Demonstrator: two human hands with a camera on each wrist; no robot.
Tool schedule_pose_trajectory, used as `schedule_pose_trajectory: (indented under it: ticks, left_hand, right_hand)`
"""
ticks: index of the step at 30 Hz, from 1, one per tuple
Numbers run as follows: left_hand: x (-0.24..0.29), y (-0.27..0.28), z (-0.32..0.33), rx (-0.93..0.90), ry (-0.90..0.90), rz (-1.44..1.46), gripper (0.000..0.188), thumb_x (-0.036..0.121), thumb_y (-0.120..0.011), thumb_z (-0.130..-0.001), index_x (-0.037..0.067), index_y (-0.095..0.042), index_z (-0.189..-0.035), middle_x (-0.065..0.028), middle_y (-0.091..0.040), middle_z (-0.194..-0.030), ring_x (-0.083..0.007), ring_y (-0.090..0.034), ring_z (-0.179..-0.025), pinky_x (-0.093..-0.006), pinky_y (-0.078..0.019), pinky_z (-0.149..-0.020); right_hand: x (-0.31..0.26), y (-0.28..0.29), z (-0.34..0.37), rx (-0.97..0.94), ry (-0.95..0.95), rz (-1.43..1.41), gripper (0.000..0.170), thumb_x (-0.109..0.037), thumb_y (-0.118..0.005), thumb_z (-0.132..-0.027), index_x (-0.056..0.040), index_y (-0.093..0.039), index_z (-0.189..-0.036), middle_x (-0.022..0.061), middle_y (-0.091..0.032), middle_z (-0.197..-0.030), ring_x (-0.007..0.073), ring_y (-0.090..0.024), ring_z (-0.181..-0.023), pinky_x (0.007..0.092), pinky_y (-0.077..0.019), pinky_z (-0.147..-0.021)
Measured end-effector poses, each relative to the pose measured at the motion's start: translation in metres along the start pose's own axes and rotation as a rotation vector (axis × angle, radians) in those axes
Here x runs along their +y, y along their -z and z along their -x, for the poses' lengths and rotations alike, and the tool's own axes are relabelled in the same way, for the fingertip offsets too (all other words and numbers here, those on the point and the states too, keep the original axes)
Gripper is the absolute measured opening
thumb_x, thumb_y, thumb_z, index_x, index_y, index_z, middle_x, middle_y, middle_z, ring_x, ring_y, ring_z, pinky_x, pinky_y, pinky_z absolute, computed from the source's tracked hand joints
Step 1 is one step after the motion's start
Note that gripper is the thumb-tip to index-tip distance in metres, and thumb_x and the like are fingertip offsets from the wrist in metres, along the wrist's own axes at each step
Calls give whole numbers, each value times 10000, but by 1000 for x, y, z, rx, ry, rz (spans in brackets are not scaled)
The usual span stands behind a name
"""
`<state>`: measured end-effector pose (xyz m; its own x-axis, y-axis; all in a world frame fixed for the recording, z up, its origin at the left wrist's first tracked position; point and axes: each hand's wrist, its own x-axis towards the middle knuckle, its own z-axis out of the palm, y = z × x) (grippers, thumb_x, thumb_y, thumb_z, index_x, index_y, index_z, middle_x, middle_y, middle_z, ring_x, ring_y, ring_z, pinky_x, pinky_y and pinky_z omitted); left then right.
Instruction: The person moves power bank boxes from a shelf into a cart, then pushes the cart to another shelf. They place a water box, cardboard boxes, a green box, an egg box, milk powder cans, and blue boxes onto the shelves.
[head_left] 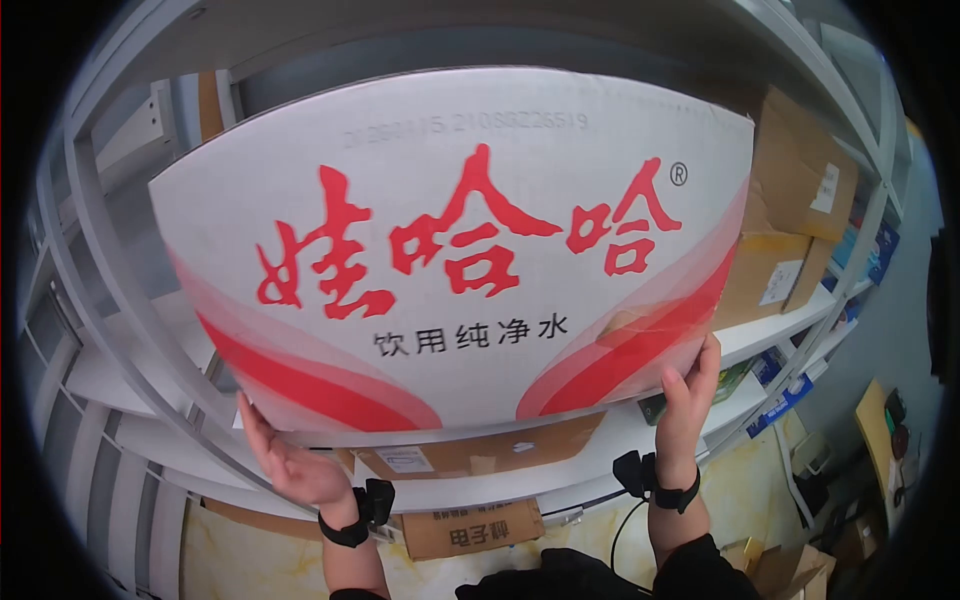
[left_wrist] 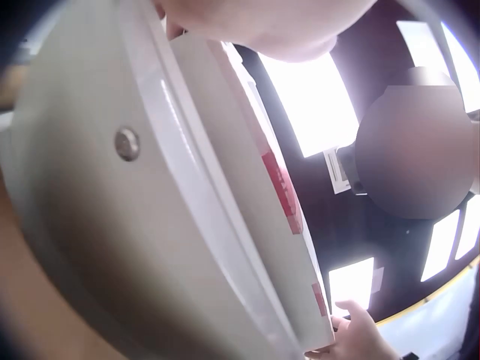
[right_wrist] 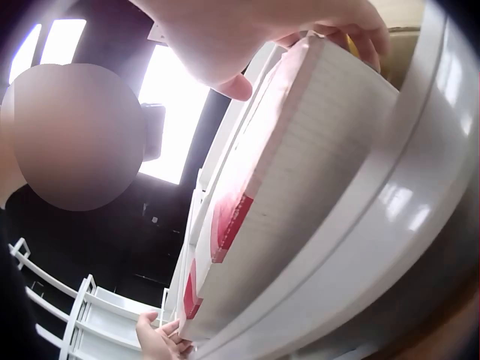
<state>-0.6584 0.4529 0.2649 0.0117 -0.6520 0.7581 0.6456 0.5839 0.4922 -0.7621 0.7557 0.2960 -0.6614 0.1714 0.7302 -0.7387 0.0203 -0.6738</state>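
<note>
I had the big white box (head_left: 470,250) between both hands, its broad face with the red lettering and red swoops turned towards me and its top edge well above my wrists. My left hand (head_left: 300,472) held the lower left corner, with the fingers up along the side. My right hand (head_left: 690,395) gripped near the lower right corner, the thumb lying on the printed face and the fingers curled round the side. The box was up at the front of the white shelf (left_wrist: 82,202), and both wrist views, looking from below, showed part of its underside out past the shelf's rim. I could not tell whether its weight sat on the shelf or hung in my hands. As I judged it, the getting hold was done and the box was at shelf height, so the handling was somewhere in the middle. What remained was to settle it one way or the other, fully in or clear of the rim; nothing showed me which. Letting go was not yet done on either side. To the right, brown cartons (head_left: 795,205) stood on a shelf, and another brown carton (head_left: 490,455) lay lower down, partly hidden by the white box. Below that I could see one more carton (head_left: 472,528), with dark printing on it.
</note>
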Motion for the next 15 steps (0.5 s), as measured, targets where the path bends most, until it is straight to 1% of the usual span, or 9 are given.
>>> schedule_pose_trajectory:
  ticks: [2, 4, 6, 8, 10, 12, 13, 14, 15]
  left_hand:
    - [13, 0, 3, 129, -26, 255, 635, 339, -281, -810, -103, -295, -1266, -196, -323, -1319, -276, -333, -1195, -379, -199, -1015]
    - [32, -4, 0, 369, 100, 553, 588, 258, -257, -807, -113, -297, -1262, -205, -311, -1325, -301, -273, -1237, -366, -186, -1034]
    - [47, -6, -4, 503, 173, 583, 610, 274, -259, -803, -117, -269, -1271, -199, -269, -1347, -315, -269, -1237, -376, -174, -1043]
    - [25, 19, -3, 482, 205, 440, 643, 326, -323, -795, -86, -251, -1283, -191, -253, -1348, -319, -286, -1225, -407, -210, -1033]
    - [15, -1, 7, 383, 295, 519, 644, 327, -325, -794, -85, -251, -1283, -191, -254, -1348, -319, -287, -1224, -408, -211, -1033]
    - [16, -18, 18, 281, 378, 595, 644, 329, -328, -794, -83, -250, -1283, -191, -254, -1347, -319, -288, -1224, -409, -213, -1031]
    - [18, -26, 24, 236, 415, 630, 645, 330, -330, -793, -82, -250, -1283, -191, -255, -1346, -319, -288, -1223, -409, -215, -1031]
    - [21, -34, 29, 193, 447, 666, 645, 331, -332, -793, -81, -250, -1283, -191, -255, -1346, -319, -289, -1223, -409, -216, -1030]
    - [24, -40, 34, 151, 476, 699, 645, 331, -333, -792, -79, -250, -1283, -191, -256, -1346, -319, -289, -1222, -410, -217, -1030]
  right_hand:
    - [-18, 7, 9, -22, -30, -218, 564, -327, -611, -725, 6, -380, -1116, 58, -446, -1021, 143, -412, -962, 283, -317, -873]
    - [-29, 13, 20, 32, 11, -216, 586, -377, -613, -713, 2, -390, -1102, 48, -410, -996, 135, -398, -939, 280, -318, -852]
    - [-24, 24, 35, 42, 96, -226, 513, -320, -592, -727, -5, -411, -1088, 87, -405, -989, 179, -395, -943, 301, -298, -868]
    - [-26, 28, 52, -56, 64, -379, 499, -291, -550, -766, -19, -380, -1149, 128, -399, -1112, 228, -397, -1049, 356, -276, -936]
    - [-45, 28, 61, -174, -66, -435, 667, -323, -561, -775, -9, -264, -1282, 153, -286, -1278, 271, -268, -1225, 379, -184, -1017]
    - [-48, 31, 69, -227, -74, -385, 781, -359, -573, -766, 6, -177, -1331, 163, -237, -1330, 286, -211, -1258, 373, -163, -1025]
    - [-53, 34, 66, -259, -19, -374, 814, -361, -590, -751, 8, -164, -1338, 171, -222, -1345, 297, -198, -1265, 378, -159, -1027]
    - [-53, 42, 66, -297, 110, -169, 833, -369, -601, -738, 2, -164, -1342, 177, -204, -1363, 306, -188, -1268, 383, -158, -1029]
    - [-58, 44, 69, -287, 151, -141, 841, -374, -600, -732, -9, -160, -1349, 183, -190, -1374, 314, -195, -1266, 388, -169, -1028]
